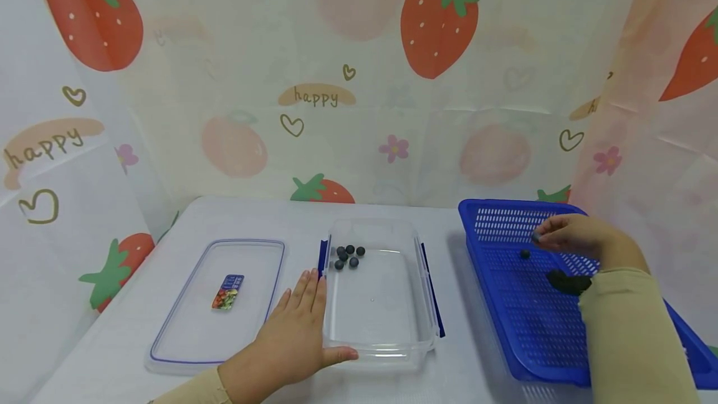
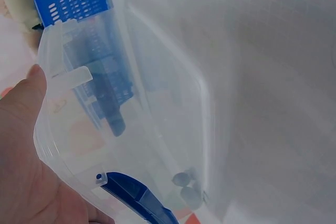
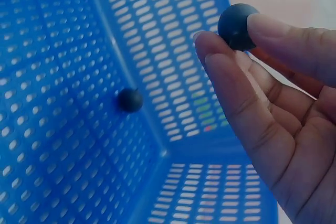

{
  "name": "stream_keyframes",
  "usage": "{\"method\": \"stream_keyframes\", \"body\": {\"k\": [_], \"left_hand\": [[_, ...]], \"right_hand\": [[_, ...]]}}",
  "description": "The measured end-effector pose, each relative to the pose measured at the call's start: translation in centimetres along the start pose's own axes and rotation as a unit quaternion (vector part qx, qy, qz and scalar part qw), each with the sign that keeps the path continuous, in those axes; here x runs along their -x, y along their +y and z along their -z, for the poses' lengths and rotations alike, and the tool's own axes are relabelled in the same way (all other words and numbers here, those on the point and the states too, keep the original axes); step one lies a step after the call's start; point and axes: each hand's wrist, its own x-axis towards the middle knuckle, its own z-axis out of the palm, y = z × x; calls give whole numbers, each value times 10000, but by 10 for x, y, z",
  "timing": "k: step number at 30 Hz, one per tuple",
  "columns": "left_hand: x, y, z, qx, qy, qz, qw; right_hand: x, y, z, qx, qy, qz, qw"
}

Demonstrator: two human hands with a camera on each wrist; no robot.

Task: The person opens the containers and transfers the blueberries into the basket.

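Note:
Between thumb and fingertips, my right hand [image 1: 578, 235] pinches a small dark blueberry [image 3: 237, 26] above the far end of the blue basket [image 1: 505, 329]. Another blueberry [image 3: 130, 100] lies on the basket floor near its corner. My left hand [image 1: 294, 329] rests along the left side of a clear plastic container [image 1: 381, 350], its fingers straight and its thumb spread at the near corner. Several blueberries [image 1: 354, 262] sit in the far left part of that container.
A clear lid [image 1: 185, 335] with a purple-blue rim and a colourful label [image 1: 227, 292] lies left of the container. Blue latches [image 1: 433, 292] flank the container. A dark elongated thing [image 1: 566, 282] in the basket is partly covered by the right sleeve. A printed curtain [image 1: 359, 154] stands behind the table.

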Motion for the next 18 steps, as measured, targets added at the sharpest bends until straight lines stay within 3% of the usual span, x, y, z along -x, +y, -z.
{"method": "stream_keyframes", "body": {"k": [18], "left_hand": [[-1, 0, 0, 28, 9, -10, 10000]], "right_hand": [[2, 23, 2, -492, -21, -421, 9979]]}}
